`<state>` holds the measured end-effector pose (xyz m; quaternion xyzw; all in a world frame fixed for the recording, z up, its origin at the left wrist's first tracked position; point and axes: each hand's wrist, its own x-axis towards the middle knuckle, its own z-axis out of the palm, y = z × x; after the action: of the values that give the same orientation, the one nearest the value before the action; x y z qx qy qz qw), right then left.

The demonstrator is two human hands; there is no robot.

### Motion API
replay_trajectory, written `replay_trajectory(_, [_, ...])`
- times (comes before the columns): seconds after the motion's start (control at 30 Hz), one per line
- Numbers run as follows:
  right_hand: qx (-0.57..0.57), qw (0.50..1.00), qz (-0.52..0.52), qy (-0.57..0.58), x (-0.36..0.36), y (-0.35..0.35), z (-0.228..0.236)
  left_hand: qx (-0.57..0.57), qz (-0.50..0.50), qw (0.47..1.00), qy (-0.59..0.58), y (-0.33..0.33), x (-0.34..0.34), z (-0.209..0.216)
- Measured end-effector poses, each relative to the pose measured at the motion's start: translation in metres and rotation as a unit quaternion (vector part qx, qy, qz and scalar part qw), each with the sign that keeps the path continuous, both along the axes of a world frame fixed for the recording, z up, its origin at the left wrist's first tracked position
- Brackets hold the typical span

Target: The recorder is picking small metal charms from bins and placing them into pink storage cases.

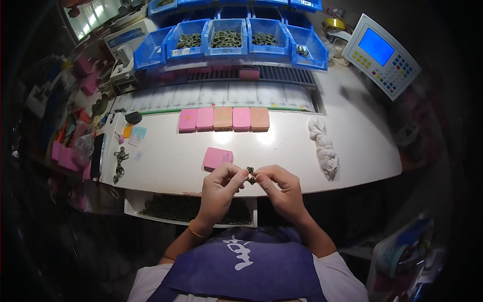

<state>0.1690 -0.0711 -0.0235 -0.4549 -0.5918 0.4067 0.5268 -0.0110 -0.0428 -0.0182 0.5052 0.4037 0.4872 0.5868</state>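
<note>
Near the front edge of the white table, a small dark bronze-coloured metal ornament is pinched between the fingertips of my left hand and my right hand. Its exact kind is too small to make out, and my fingers cover part of it. Just behind my left hand lies a single pink box-like block, apart from the others. Farther back stands a row of several pink and orange blocks, among them an orange block in the middle.
Blue bins with greenish metal pieces stand at the back. A keypad device with a blue screen is at the right, near a twisted white cloth. Dark metal parts lie at left. Below the table edge an open drawer holds dark pieces.
</note>
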Motion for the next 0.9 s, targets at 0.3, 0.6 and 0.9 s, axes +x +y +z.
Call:
replay_trajectory(0.3, [0.168,0.978,-0.004,-0.121,0.007,0.012,0.014,-0.061,-0.079,0.994,-0.044,0.003,-0.009,0.008])
replay_trajectory(0.6, [0.178,0.977,0.010,-0.121,0.007,0.012,0.010,-0.068,-0.096,0.991,-0.061,0.005,-0.010,0.008])
replay_trajectory(0.9, [0.163,0.982,0.019,-0.096,0.007,0.011,0.009,-0.081,-0.110,0.987,-0.083,0.006,-0.011,0.006])
